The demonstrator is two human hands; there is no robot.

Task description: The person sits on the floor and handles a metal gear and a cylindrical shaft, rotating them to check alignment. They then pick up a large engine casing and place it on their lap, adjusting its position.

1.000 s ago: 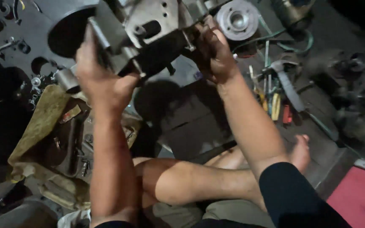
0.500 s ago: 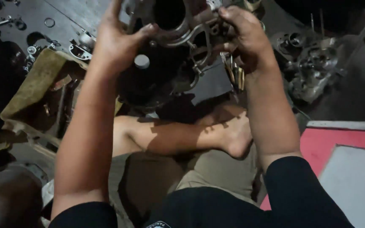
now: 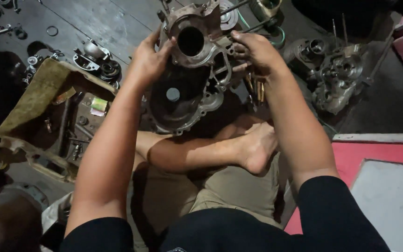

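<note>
Cardboard box of small parts at far left on the floor. Left hand and right hand clamped on opposite edges of a grey metal engine casing, raised above the crossed legs. Another engine part on the floor at right.

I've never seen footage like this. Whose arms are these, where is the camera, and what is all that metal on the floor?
The camera sits on a person's head and looks down, so the two arms are their own. They sit on the floor with legs crossed, one bare foot showing. The left hand and right hand hold a grey metal engine casing up by its sides. On the floor lie another engine part to the right, a worn cardboard box of small parts to the left, and loose rings and bearings beyond it.
</note>
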